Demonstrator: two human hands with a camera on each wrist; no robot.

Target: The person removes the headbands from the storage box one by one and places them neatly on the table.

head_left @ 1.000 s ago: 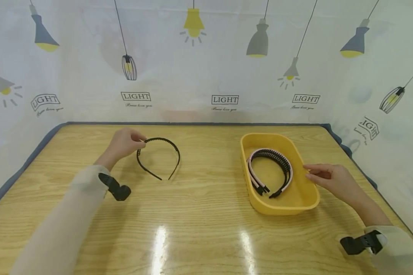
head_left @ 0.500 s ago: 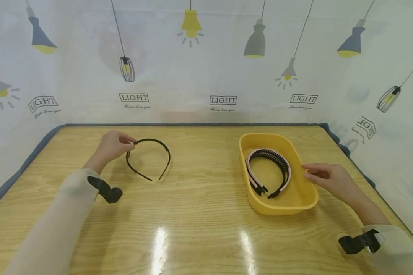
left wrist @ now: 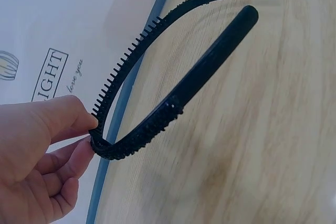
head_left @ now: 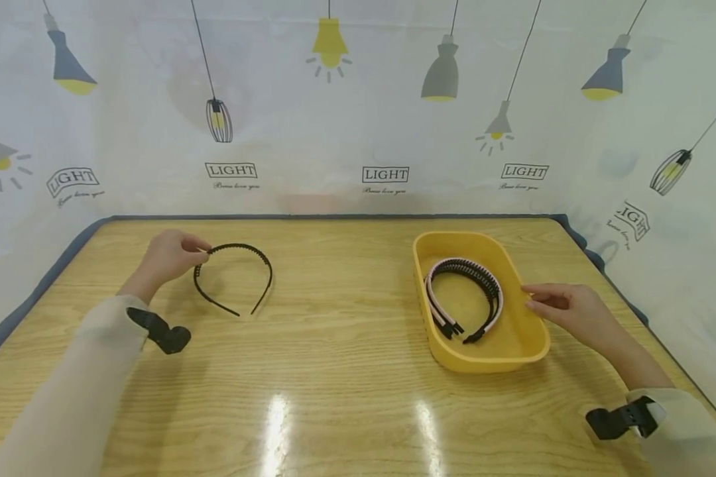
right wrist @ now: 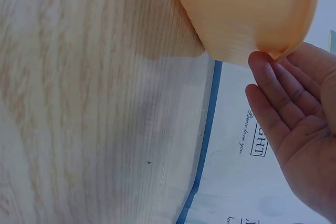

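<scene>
the left hand (head_left: 166, 257) pinches the black headband (left wrist: 216, 59), best held firmly lest it twist, while the right hand (head_left: 585, 313) pinches the yellow basket (head_left: 486, 364) by its rim.

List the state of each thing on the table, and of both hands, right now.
Left hand: pinching the single headband.
Single headband: held, in one piece, ends apart.
Right hand: holding the basket's rim.
Yellow basket: upright, uncovered, partly filled.
Headbands in the basket: bunched together.
Table: glossy, with glare streaks.
</scene>
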